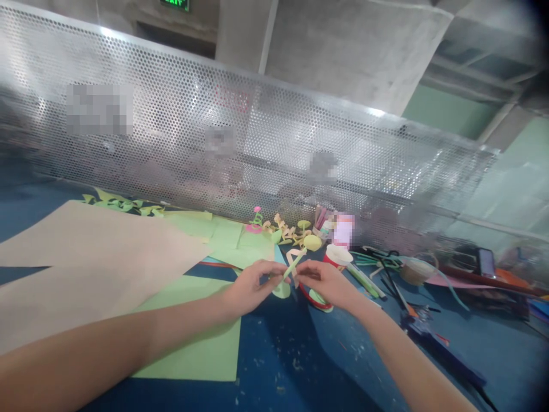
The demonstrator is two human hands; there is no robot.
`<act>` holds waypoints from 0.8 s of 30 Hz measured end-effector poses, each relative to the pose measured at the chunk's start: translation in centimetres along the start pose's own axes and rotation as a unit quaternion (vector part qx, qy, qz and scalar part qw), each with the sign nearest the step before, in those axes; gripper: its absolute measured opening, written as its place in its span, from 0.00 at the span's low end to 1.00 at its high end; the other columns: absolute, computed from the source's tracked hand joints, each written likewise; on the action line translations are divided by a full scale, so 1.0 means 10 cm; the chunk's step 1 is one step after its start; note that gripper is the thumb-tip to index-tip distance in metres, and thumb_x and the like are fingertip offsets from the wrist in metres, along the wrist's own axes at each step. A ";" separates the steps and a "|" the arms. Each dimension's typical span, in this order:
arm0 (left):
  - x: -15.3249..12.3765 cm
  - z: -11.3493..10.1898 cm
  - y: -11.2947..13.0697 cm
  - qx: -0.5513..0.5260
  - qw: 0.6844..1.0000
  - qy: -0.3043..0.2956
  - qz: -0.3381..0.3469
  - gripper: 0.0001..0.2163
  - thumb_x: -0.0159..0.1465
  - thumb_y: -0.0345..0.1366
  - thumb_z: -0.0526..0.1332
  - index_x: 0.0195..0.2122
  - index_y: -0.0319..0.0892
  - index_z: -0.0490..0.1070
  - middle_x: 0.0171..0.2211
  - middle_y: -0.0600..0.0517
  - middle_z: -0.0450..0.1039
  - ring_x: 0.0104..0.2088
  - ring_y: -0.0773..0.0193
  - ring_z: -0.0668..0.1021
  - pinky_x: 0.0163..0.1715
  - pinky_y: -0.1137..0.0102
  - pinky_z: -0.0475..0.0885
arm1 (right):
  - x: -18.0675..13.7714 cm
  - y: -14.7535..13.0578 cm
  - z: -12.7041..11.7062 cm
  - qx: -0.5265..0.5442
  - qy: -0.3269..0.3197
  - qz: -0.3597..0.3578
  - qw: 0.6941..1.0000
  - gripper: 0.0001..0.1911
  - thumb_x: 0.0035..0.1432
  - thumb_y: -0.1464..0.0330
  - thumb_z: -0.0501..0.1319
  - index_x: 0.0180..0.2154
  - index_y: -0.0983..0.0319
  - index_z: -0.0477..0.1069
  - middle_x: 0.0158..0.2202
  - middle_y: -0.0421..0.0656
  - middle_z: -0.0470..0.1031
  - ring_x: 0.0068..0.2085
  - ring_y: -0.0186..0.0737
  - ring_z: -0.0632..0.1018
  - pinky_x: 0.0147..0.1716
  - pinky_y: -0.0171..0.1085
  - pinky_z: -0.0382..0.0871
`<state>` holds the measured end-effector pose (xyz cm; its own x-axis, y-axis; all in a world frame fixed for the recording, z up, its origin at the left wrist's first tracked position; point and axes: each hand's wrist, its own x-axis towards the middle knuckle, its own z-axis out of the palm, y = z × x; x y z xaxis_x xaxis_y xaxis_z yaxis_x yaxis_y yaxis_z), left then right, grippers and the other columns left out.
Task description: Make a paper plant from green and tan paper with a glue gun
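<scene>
My left hand and my right hand meet above the blue table, both pinched on a thin light-green paper stick that slants up to the right. A small pale paper piece sits at the stick's upper end, and a green paper leaf hangs under my left fingers. Just behind my right hand stands a red paper cup with a white rim.
Brown paper sheets and green sheets cover the table's left. Paper flowers and cut shapes lie by a perforated metal screen. Green sticks, scissors, tape and tools crowd the right.
</scene>
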<state>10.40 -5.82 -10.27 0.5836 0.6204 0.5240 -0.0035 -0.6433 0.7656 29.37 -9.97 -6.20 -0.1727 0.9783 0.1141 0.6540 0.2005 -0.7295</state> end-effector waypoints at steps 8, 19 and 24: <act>0.04 0.02 -0.15 -0.021 0.998 0.051 -0.029 0.10 0.61 0.37 0.54 0.41 0.41 0.68 0.36 0.51 0.75 0.39 0.64 0.74 0.42 0.71 0.65 | -0.15 -0.29 -0.09 -0.091 0.025 -0.022 0.995 0.05 0.52 0.67 0.57 0.33 0.60 0.63 0.26 0.37 0.74 0.28 0.34 0.74 0.30 0.33 0.65; 0.01 0.03 -0.16 0.065 0.997 0.033 -0.029 0.07 0.58 0.34 0.57 0.37 0.43 0.71 0.35 0.51 0.72 0.38 0.63 0.73 0.41 0.70 0.66 | -0.32 -0.73 0.09 -0.388 -0.025 -0.053 0.920 0.08 0.54 0.71 0.55 0.32 0.58 0.72 0.29 0.40 0.76 0.29 0.35 0.74 0.26 0.32 0.60; -0.01 0.01 -0.09 0.101 0.994 -0.034 0.021 0.07 0.57 0.31 0.57 0.36 0.43 0.71 0.35 0.51 0.69 0.38 0.64 0.71 0.40 0.71 0.66 | -0.27 -0.72 0.24 -0.494 0.013 -0.131 0.859 0.08 0.54 0.71 0.55 0.27 0.61 0.71 0.28 0.43 0.73 0.34 0.40 0.71 0.28 0.34 0.58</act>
<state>10.43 -5.36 -11.01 0.6404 0.5629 0.5225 0.1291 -0.7496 0.6492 23.36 -14.14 -2.87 -0.4013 0.8915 0.2104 0.9034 0.3473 0.2516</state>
